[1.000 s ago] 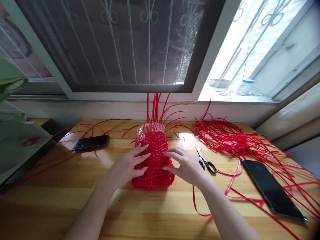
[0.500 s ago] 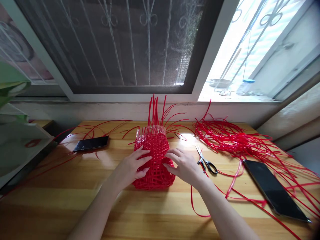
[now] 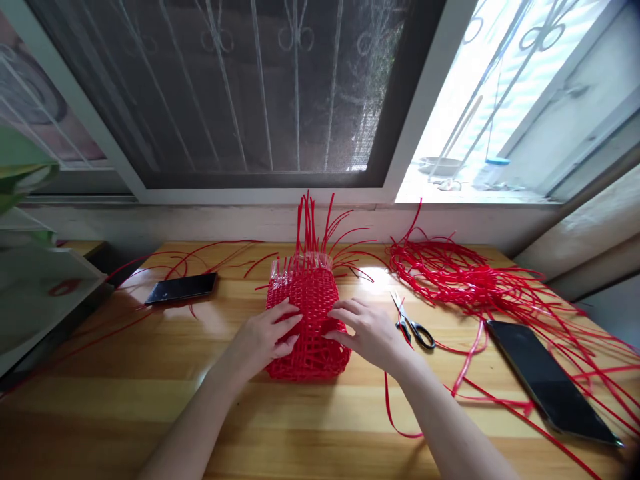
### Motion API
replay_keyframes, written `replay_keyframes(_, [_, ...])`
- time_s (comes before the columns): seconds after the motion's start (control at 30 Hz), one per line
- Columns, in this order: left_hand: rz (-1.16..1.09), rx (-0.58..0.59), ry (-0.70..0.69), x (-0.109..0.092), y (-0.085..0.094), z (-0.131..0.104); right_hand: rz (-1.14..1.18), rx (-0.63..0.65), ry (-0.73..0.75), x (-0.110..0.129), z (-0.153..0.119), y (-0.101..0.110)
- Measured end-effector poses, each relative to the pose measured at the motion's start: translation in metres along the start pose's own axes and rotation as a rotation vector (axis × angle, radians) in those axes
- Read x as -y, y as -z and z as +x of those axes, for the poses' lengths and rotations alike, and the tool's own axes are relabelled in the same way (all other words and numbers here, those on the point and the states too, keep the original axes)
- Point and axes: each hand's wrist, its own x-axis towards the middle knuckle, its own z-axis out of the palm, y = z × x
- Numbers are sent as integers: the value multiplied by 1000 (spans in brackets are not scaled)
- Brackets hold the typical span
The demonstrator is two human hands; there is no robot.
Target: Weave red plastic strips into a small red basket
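A red basket [image 3: 311, 300] woven from plastic strips lies on the wooden table in front of me, its open-weave end towards me. Clear plastic [image 3: 320, 260] edges its far end, where long loose red strips [image 3: 307, 227] stick out and fan to the right. My left hand [image 3: 273, 333] grips the basket's left side, fingers spaced over the weave. From the right, my right hand [image 3: 363, 330] holds the other side, thumb and fingers curved onto it. The undersides of both hands are hidden.
Scissors [image 3: 414, 323] with black handles lie right of my right hand. A tangled heap of red strips [image 3: 450, 273] covers the back right. A black tablet [image 3: 550, 380] lies at the right, a dark phone [image 3: 183, 288] at the left. A window [image 3: 270, 100] rises behind the table.
My left hand has slid very slightly towards me along the basket's side. The basket and my right hand have hardly moved.
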Motion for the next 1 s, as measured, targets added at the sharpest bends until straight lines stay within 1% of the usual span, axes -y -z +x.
replay_keyframes(0.13, [-3, -20, 12, -1, 1, 0, -15, 4, -37, 3, 0, -2])
replay_keyframes(0.27, [-9, -24, 55, -3, 6, 1, -4, 1, -46, 4, 1, -2])
replay_keyframes(0.5, [-85, 46, 195, -8, 18, 5, 37, 77, -62, 9, 2, 5])
replay_keyframes(0.57, [-99, 53, 216, -8, 19, 5, 34, 75, -53, 10, 2, 5])
replay_keyframes(1.0, [-145, 66, 171, -4, 19, 5, -1, 25, -8, 5, 1, -5])
